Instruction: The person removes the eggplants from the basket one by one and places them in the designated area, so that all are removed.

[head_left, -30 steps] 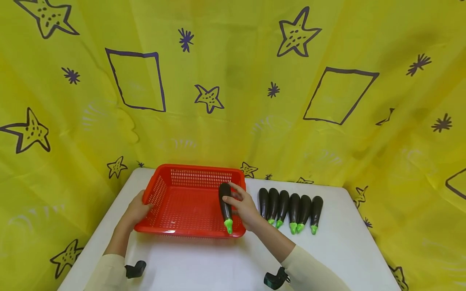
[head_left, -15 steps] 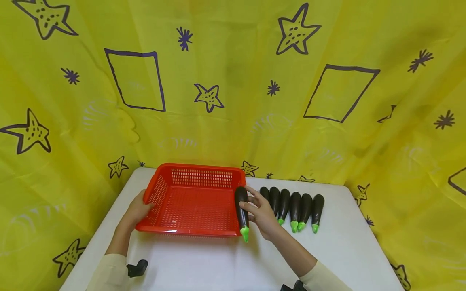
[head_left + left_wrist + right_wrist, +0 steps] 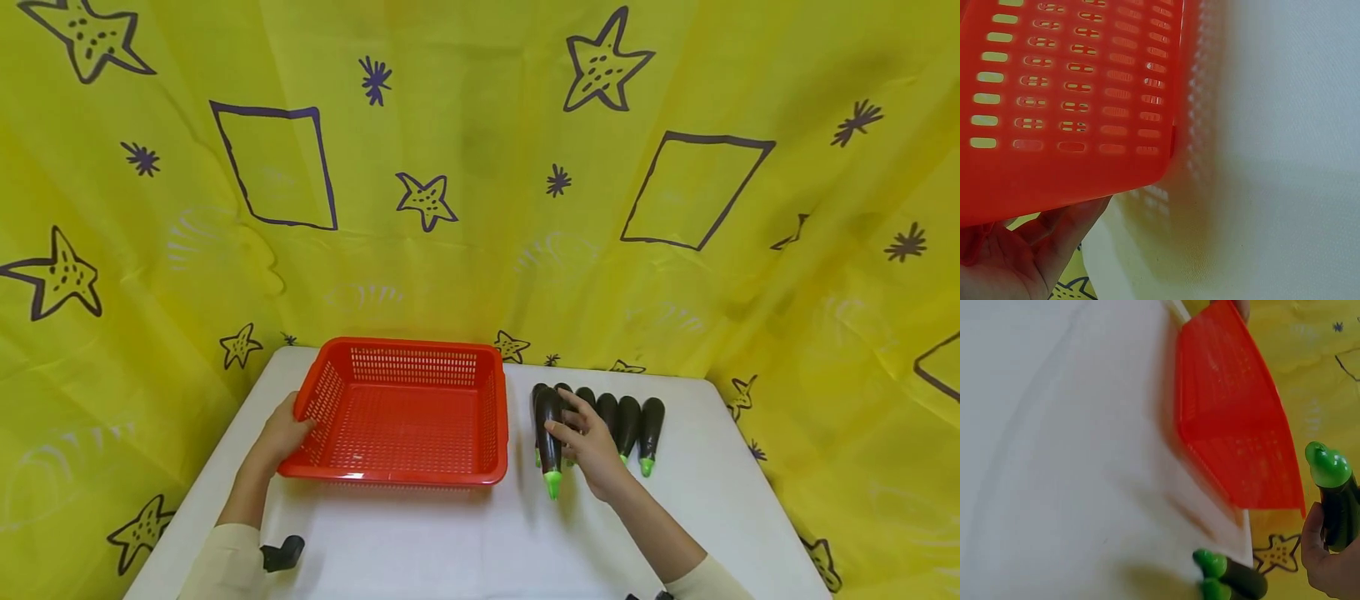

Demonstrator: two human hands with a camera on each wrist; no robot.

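Note:
My left hand (image 3: 283, 429) grips the left rim of a red plastic basket (image 3: 405, 478), its thumb over the edge. In the left wrist view the fingers (image 3: 1075, 228) reach under the slotted basket wall (image 3: 1066, 181). Held in my right hand (image 3: 592, 446) is a dark eggplant (image 3: 549, 429) with a bright green stem end, pointing toward me. That hand is right of the basket, in front of a row of eggplants (image 3: 652, 425), and hides part of them. In the right wrist view the held eggplant (image 3: 1338, 506) appears at the right edge, apart from the basket.
The basket stands on a white table (image 3: 405, 550), and nothing lies inside it. A yellow curtain (image 3: 480, 275) with drawn stars hangs behind and at both sides. Two eggplant stem ends (image 3: 1213, 565) show low in the right wrist view.
My right hand has carried the eggplant from over the basket's right side out past its rim, rightward to the row. The left hand and basket stay put.

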